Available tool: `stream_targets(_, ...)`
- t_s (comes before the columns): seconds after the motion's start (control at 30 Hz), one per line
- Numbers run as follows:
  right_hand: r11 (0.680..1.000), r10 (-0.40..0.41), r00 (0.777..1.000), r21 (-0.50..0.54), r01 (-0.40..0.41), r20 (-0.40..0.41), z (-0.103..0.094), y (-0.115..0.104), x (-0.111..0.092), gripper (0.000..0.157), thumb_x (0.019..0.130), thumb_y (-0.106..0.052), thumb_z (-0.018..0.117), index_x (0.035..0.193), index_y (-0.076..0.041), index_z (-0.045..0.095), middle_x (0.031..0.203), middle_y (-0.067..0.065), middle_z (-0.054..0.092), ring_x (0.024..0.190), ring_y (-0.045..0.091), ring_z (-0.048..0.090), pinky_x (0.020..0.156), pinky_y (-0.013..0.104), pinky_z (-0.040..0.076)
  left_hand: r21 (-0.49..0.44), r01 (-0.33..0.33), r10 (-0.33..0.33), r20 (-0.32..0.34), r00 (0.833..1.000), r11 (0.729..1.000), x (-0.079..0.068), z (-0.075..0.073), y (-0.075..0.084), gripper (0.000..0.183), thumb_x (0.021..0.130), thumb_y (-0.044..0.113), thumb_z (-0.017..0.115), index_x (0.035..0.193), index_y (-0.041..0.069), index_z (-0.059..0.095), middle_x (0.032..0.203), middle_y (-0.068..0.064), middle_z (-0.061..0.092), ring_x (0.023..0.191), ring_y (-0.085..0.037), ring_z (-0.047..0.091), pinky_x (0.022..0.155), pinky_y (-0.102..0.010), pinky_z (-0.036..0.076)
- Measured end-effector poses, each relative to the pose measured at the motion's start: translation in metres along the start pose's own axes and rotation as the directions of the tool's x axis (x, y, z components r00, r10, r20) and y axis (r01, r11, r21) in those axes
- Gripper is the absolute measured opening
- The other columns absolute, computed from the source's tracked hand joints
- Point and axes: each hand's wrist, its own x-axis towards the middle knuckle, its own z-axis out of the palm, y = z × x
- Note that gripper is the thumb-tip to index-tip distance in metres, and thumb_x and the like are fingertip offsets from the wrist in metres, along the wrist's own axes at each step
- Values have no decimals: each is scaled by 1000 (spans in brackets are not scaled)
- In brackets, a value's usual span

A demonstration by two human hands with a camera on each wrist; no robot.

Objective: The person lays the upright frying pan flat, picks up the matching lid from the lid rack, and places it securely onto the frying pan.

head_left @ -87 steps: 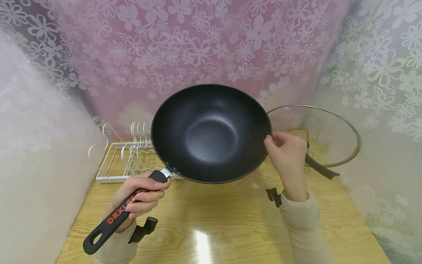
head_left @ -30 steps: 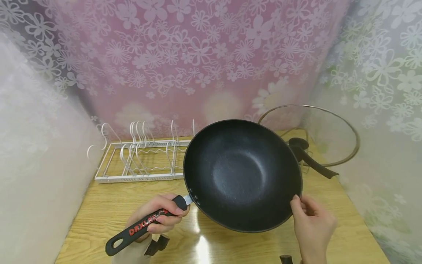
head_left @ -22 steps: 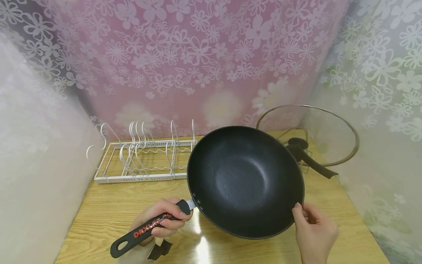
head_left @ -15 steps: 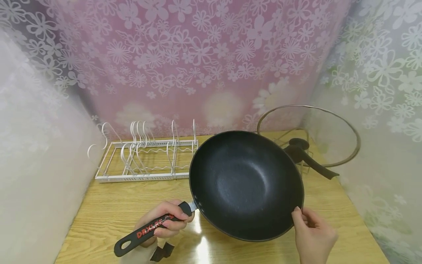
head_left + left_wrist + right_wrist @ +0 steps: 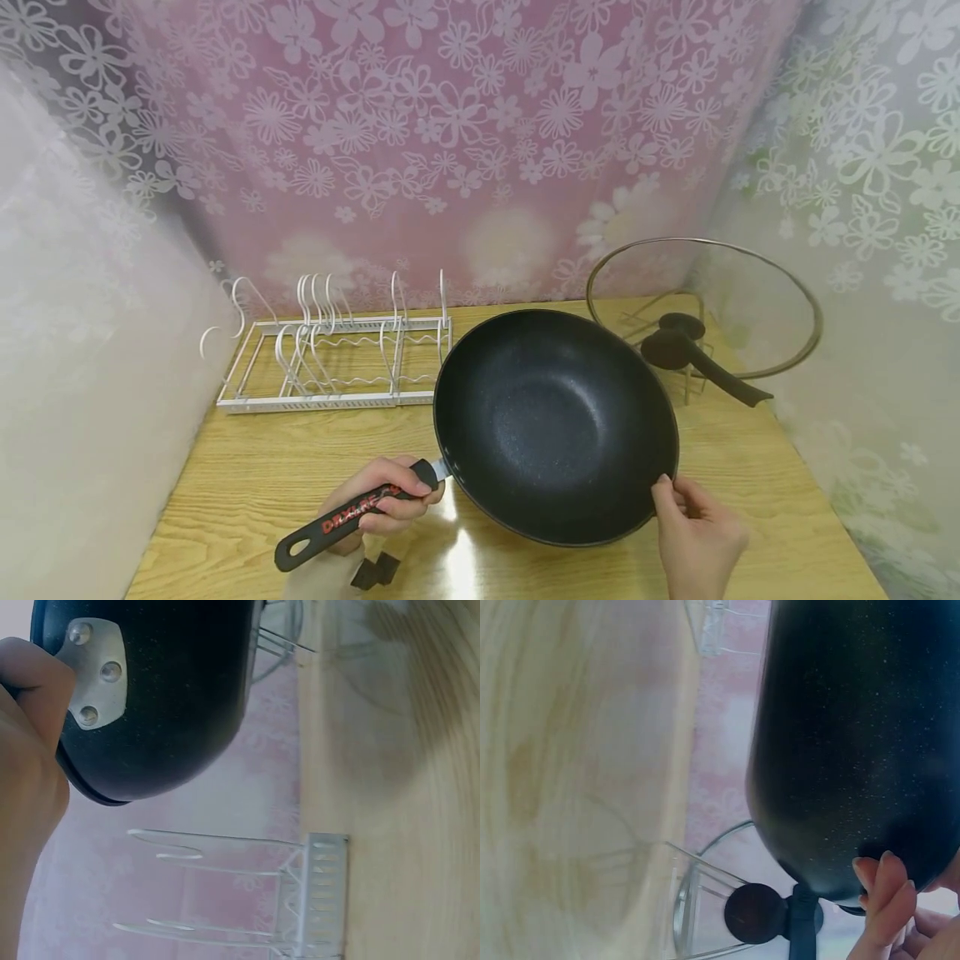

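Observation:
A black wok [image 5: 551, 425] is held above the table, its dark inside facing me in the head view. My left hand [image 5: 382, 504] grips its long black handle [image 5: 303, 546], which bears red lettering. At the right of the wok, my right hand [image 5: 699, 533] pinches the rim between thumb and fingers. In the left wrist view, a riveted metal bracket [image 5: 101, 675] joins the handle to the wok's speckled outer wall. From the right wrist, several fingertips [image 5: 892, 881] show against the outside near the rim. The handle hides part of my left palm.
Behind and left, a white wire rack [image 5: 307, 404] with upright hooks stands on the wooden table [image 5: 262, 467]. At the back right, a glass lid [image 5: 813, 312] with a black knob leans upright on a wire stand [image 5: 687, 387]. Flowered curtains [image 5: 480, 150] enclose the back and sides.
Since 2.9 s ago, both hands have carried the wok right and down, uncovering more of the rack. Over the last half second it has sunk slightly, and the right hand has shifted a little left.

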Motion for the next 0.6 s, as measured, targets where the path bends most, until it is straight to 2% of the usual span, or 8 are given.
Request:
stream_targets(0.13, 1000, -11, 1000, 24, 11, -1, 6, 9, -2, 6, 80, 6, 71, 76, 8, 75, 55, -16, 61, 46, -3, 53, 44, 10, 42, -15, -18, 17, -16, 1000, 1000, -2, -9, -2, 21, 97, 5, 27, 97, 4, 48, 57, 7, 31, 37, 0, 38, 33, -12, 28)
stream_targets(0.33, 992, -99, 995, 75, 99, -10, 16, 26, -7, 6, 79, 10, 70, 75, 8, 75, 58, -13, 63, 47, -3, 54, 46, 8, 43, -18, -35, 35, -13, 999, 999, -5, -26, -5, 24, 97, 4, 25, 99, 2, 49, 57, 7, 31, 36, 0, 37, 33, -10, 32)
stream_targets(0.47, 984, -160, 987, 74, 161, -26, 21, 37, -9, 7, 78, 11, 70, 74, 7, 75, 59, -11, 64, 47, -4, 53, 47, 7, 43, -6, -64, 64, -38, 997, 998, -7, -34, -11, 28, 97, 3, 23, 102, 0, 50, 58, 7, 31, 38, 1, 36, 34, -10, 31)
stream_targets(0.6, 981, -182, 983, 70, 183, -32, 25, 46, -10, 9, 78, 12, 69, 73, 7, 75, 60, -7, 65, 47, -4, 53, 47, 7, 43, -11, -86, 85, -70, 994, 996, -8, -41, -16, 32, 96, 0, 18, 103, -1, 49, 58, 7, 32, 38, 1, 33, 34, -10, 31)
